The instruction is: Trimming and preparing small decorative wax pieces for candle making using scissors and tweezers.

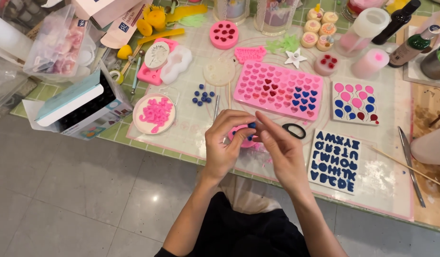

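My left hand (225,143) holds a small round pink mould (244,139) just above the near edge of the mat. My right hand (282,147) pinches a tiny blue piece (252,125) at the mould's top, fingertips meeting the left hand's. Several small blue balls (202,95) lie on the mat beyond the hands. A large pink heart mould (277,89) with red and blue filled cavities sits just behind my hands.
Black scissors (294,130), a letter mould with blue fills (335,161) and a balloon mould (355,102) lie to the right. A white dish of pink pieces (154,113) and a box (82,105) sit left. A metal tool (411,164) and bottles (397,20) lie right.
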